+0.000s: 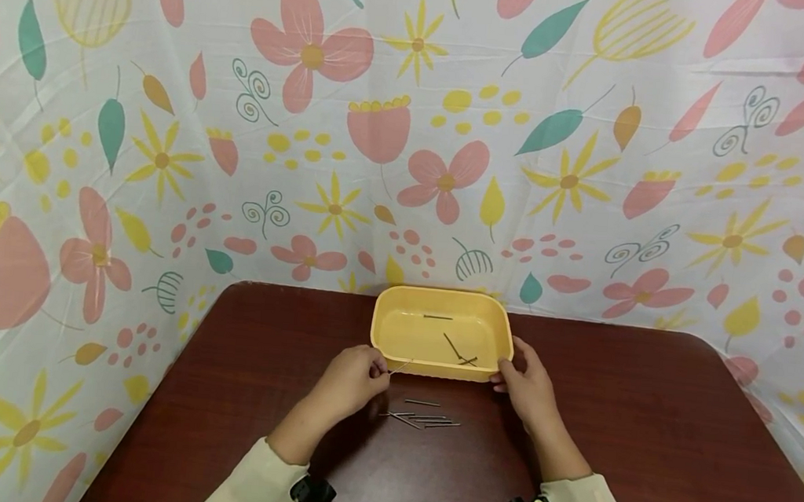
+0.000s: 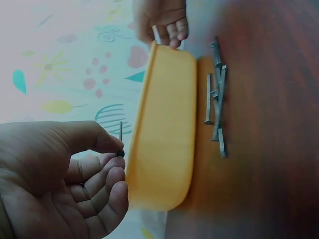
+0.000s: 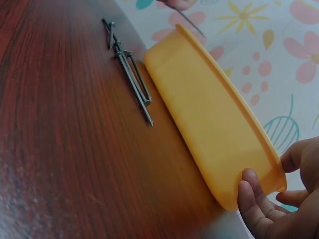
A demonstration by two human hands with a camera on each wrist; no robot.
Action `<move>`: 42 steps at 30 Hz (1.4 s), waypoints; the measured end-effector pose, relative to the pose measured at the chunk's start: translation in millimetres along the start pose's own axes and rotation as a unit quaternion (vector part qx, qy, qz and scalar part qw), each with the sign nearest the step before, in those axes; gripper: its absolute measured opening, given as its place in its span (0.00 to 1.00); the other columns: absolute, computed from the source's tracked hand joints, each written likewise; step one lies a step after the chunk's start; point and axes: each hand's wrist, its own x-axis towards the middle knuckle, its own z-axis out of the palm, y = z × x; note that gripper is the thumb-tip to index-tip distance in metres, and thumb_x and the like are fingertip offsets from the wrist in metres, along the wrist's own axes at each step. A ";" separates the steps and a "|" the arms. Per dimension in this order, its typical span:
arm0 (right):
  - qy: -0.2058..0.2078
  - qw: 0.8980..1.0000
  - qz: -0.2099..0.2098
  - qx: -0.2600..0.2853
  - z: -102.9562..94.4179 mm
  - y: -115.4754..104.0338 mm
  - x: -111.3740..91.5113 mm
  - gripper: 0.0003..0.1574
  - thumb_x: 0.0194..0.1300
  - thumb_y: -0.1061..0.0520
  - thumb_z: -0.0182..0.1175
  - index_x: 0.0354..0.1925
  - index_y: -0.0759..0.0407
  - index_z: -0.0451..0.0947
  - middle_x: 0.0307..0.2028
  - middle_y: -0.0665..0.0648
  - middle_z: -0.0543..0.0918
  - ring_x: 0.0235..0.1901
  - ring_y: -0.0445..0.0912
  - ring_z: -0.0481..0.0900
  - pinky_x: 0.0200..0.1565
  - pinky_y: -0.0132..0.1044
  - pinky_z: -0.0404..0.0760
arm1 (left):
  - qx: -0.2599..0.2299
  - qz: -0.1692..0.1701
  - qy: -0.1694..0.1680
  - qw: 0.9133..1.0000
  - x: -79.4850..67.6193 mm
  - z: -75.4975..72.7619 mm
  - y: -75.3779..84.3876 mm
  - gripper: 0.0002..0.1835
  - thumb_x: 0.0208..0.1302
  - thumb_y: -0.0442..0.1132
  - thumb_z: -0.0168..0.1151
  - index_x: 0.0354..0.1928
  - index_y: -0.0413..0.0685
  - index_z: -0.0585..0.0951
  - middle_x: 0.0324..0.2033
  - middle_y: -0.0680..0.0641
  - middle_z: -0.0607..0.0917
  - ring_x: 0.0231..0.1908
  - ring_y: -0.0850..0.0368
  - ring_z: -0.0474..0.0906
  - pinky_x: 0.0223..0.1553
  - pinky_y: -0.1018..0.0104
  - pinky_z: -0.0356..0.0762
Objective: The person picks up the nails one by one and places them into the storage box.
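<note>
Slim grey metal nail (image 2: 120, 132), pinched by the left hand (image 1: 355, 375), is near the yellow oblong plastic tray (image 1: 402, 334), which the right hand (image 1: 529, 384) grips. Loading seems underway; next calls for release inside.

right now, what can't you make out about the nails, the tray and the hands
- Nails in the yellow tray: hidden by its wall in both wrist views; crossed and tiny in the head view, count unsure.
- Loose nails on the table: some overlap in every view, exact number unclear.
- Left hand: mostly cut off by the right wrist view's top edge.
- Right hand: partly cut off by the left wrist view's top edge.
</note>
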 end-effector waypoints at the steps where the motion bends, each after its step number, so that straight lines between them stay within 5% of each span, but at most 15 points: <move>1: -0.001 1.000 0.001 0.001 -0.1 0.3 0.2 0.36 0.73 0.58 0.48 0.74 0.57 0.51 0.65 0.67 0.65 0.33 0.45 0.83 0.37 0.37 0.85 | -0.001 -0.004 0.002 1.000 2.2 -1.7 0.4 0.04 0.58 0.39 0.65 0.28 0.50 0.81 0.25 0.55 0.78 0.25 0.65 0.71 0.29 0.74 0.71; 12: -0.002 1.000 -0.001 -0.009 0.4 3.8 0.7 0.35 0.73 0.57 0.49 0.74 0.57 0.51 0.64 0.67 0.65 0.33 0.45 0.82 0.36 0.36 0.84 | -0.023 -0.034 0.043 0.998 27.1 -14.7 -3.4 0.04 0.59 0.37 0.63 0.27 0.49 0.81 0.24 0.53 0.77 0.24 0.61 0.70 0.28 0.71 0.70; 31: 0.002 1.000 -0.009 -0.027 0.4 2.8 -1.3 0.34 0.72 0.59 0.49 0.73 0.58 0.54 0.64 0.66 0.67 0.35 0.48 0.83 0.36 0.34 0.84 | -0.058 -0.073 0.109 0.990 45.8 -0.8 -14.7 0.02 0.57 0.37 0.62 0.28 0.48 0.81 0.27 0.51 0.79 0.28 0.61 0.73 0.33 0.68 0.73; 34: 0.002 1.000 -0.008 -0.027 0.1 2.3 -1.4 0.35 0.72 0.58 0.49 0.73 0.58 0.53 0.64 0.67 0.67 0.35 0.48 0.83 0.36 0.34 0.84 | -0.071 -0.078 0.116 0.988 46.3 -1.3 -13.3 0.07 0.60 0.42 0.64 0.37 0.46 0.82 0.31 0.48 0.80 0.30 0.59 0.73 0.34 0.67 0.73; 39: 0.000 1.000 -0.009 -0.028 -0.9 2.0 -0.7 0.35 0.73 0.58 0.49 0.73 0.58 0.53 0.64 0.67 0.67 0.35 0.47 0.82 0.37 0.35 0.84 | -0.098 -0.093 0.115 0.984 45.7 -2.7 -9.8 0.30 0.62 0.53 0.65 0.61 0.45 0.74 0.46 0.43 0.78 0.34 0.56 0.75 0.32 0.66 0.75; 42: 0.001 1.000 -0.010 -0.024 -1.4 2.0 0.0 0.34 0.73 0.59 0.49 0.73 0.58 0.53 0.63 0.67 0.67 0.35 0.47 0.82 0.37 0.36 0.85 | -0.103 -0.097 0.115 0.983 45.1 -4.1 -8.2 0.34 0.61 0.56 0.65 0.65 0.47 0.71 0.50 0.43 0.76 0.39 0.53 0.78 0.34 0.65 0.76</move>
